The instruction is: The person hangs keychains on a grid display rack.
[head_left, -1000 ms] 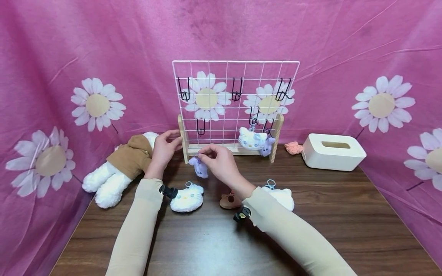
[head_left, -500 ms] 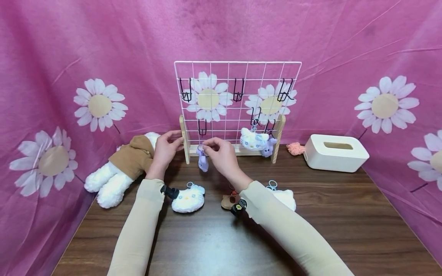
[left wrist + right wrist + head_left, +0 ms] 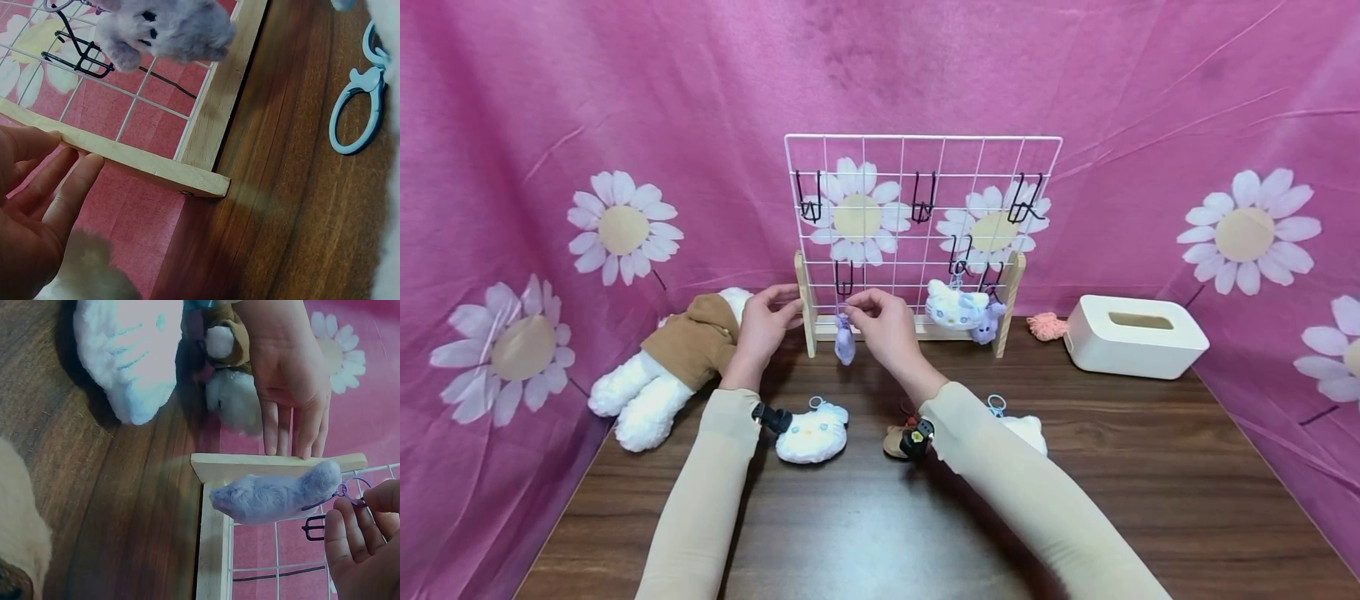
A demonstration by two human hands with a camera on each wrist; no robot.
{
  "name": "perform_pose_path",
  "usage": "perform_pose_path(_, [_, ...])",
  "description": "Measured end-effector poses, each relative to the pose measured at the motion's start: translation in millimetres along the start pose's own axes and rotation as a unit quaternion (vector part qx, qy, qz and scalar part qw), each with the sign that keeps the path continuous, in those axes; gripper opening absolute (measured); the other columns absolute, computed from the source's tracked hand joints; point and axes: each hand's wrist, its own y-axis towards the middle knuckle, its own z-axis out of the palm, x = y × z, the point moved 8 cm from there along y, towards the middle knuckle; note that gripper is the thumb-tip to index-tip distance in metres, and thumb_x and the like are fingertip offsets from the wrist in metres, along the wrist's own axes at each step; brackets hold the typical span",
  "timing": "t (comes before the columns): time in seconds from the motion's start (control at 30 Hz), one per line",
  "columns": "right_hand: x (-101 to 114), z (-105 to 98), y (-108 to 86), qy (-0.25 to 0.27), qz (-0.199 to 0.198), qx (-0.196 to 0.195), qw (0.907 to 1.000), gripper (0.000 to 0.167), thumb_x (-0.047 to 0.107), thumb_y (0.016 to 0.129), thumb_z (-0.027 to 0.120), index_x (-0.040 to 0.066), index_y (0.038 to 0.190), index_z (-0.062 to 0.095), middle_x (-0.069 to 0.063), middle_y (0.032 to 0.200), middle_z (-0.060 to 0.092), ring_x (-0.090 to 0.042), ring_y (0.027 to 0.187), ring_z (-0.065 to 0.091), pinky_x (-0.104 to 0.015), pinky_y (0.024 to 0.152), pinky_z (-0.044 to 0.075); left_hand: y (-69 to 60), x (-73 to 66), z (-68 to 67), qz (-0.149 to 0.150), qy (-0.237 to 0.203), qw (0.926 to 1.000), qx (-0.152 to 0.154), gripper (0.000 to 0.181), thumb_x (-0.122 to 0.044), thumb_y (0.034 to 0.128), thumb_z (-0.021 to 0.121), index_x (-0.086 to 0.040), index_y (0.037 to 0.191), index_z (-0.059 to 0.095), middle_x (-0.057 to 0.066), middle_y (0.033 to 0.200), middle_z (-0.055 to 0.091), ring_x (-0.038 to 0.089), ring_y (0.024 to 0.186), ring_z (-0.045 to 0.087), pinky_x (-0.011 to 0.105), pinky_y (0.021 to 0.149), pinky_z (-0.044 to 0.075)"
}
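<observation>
My right hand (image 3: pixel 889 332) pinches the purple ring (image 3: pixel 353 492) of a small purple plush keychain (image 3: pixel 845 340). The plush hangs below those fingers, close to the lower left black hook (image 3: pixel 845 282) of a white wire grid rack (image 3: pixel 880 237). In the right wrist view that hook lies right beside the ring. My left hand (image 3: pixel 767 329) touches the outer side of the rack's left wooden post (image 3: pixel 137 157) with its fingertips, the fingers fairly straight. On the rack's right side hang a white cat-face plush (image 3: pixel 955 307) and another purple plush (image 3: pixel 988 323).
On the table lie a white cat-face plush (image 3: pixel 811 435), a brown plush (image 3: pixel 895 442) and another white plush (image 3: pixel 1026 433), both partly behind the right arm. A white plush doll in brown (image 3: pixel 688 342) lies left. At right are a tissue box (image 3: pixel 1135 337) and a pink tassel (image 3: pixel 1045 326).
My right hand has lifted the purple plush keychain up and slightly right, toward the lower left hook, and the plush has turned as it hangs. The left hand stays at the post.
</observation>
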Motion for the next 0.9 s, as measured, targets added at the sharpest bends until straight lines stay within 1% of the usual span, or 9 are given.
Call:
perform_pose_path(0.27, [1.3,-2.0,5.3,-0.002,-0.003,-0.007,1.0000,0.013,0.016,0.104,0.079,0.010,0.114,0.084,-0.009,0.104,0.083,-0.016,0.089,0.069,-0.019,0.073,0.054,-1.4,-1.5,1.1,-0.005,0.000,1.0000,0.002,0.038,-0.001,0.1108,0.066,0.009,0.148,0.066,0.033,0.146,0.068,0.020,0.105,0.078,0.023,0.088,0.073])
perform_pose_path(0.47, [-1.6,-0.9,9.7,-0.002,0.004,-0.008,1.0000,0.014,0.017,0.105,0.078,0.009,0.115,0.083,-0.010,0.104,0.083,-0.016,0.090,0.072,-0.018,0.073,0.055,-2.9,-2.4,0.3,-0.008,-0.001,1.0000,0.001,0.038,-0.001,0.1111,0.066,0.008,0.148,0.066,0.033,0.147,0.067,0.017,0.107,0.076,0.023,0.090,0.073])
perform_pose_path(0.6, [-4.0,0.0,10.9,0.001,0.012,-0.007,0.9999,0.013,0.017,0.106,0.077,0.010,0.115,0.083,-0.010,0.103,0.082,-0.016,0.089,0.069,-0.019,0.072,0.054,-4.2,-3.0,0.3,-0.009,0.000,1.0000,0.001,0.039,-0.002,0.1110,0.066,0.008,0.149,0.066,0.033,0.147,0.067,0.020,0.110,0.077,0.023,0.091,0.073])
perform_pose_path(0.67, [-5.2,0.3,10.9,0.000,0.017,-0.008,0.9998,0.013,0.018,0.106,0.077,0.010,0.115,0.083,-0.009,0.103,0.082,-0.016,0.089,0.068,-0.019,0.070,0.053,-4.1,-2.5,0.3,-0.009,0.001,1.0000,0.001,0.038,-0.002,0.1111,0.066,0.008,0.148,0.066,0.033,0.146,0.067,0.020,0.109,0.077,0.023,0.090,0.073])
perform_pose_path(0.8, [-8.1,1.1,12.3,-0.003,0.026,-0.009,0.9996,0.013,0.018,0.106,0.078,0.010,0.115,0.083,-0.009,0.103,0.082,-0.016,0.089,0.068,-0.019,0.069,0.053,-4.1,-2.2,0.9,-0.008,0.001,1.0000,0.000,0.038,-0.002,0.1111,0.066,0.007,0.148,0.067,0.033,0.145,0.068,0.016,0.107,0.076,0.022,0.089,0.073])
perform_pose_path(0.9, [-10.1,1.6,14.9,-0.004,0.029,-0.008,0.9995,0.013,0.018,0.106,0.078,0.010,0.115,0.083,-0.009,0.103,0.082,-0.017,0.089,0.068,-0.020,0.070,0.054,-3.8,-3.5,1.6,-0.007,-0.001,1.0000,0.001,0.038,-0.003,0.1111,0.067,0.007,0.147,0.067,0.033,0.145,0.068,0.018,0.107,0.078,0.023,0.090,0.073])
